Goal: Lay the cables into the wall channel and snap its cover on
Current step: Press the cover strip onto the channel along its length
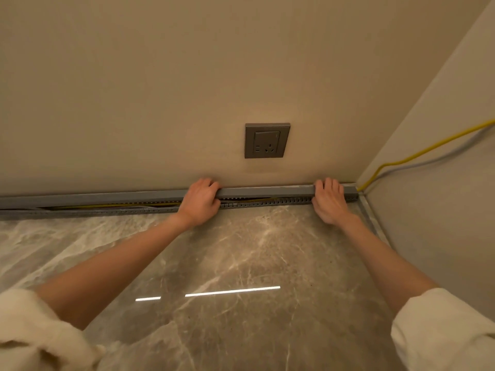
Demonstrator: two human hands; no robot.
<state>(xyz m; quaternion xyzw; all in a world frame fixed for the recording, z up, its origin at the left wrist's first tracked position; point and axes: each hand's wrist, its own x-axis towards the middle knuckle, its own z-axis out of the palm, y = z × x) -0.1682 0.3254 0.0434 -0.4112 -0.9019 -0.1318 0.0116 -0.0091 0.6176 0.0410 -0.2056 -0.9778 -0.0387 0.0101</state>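
Observation:
A long grey slotted wall channel point(267, 203) runs along the foot of the wall where it meets the marble floor. Its grey cover point(265, 192) lies along the top of the channel, with a dark gap under it through which a yellow cable point(115, 204) shows. My left hand point(201, 202) grips the cover near its middle. My right hand point(328, 200) grips the cover close to the right corner. The yellow cable point(417, 153) and a grey cable point(439, 159) leave the channel's right end and climb the side wall.
A grey wall socket point(267, 140) sits just above the channel between my hands. The side wall point(442, 210) closes the corner on the right. Polished marble floor point(241, 263) stretches toward me. White sleeves cover my upper arms.

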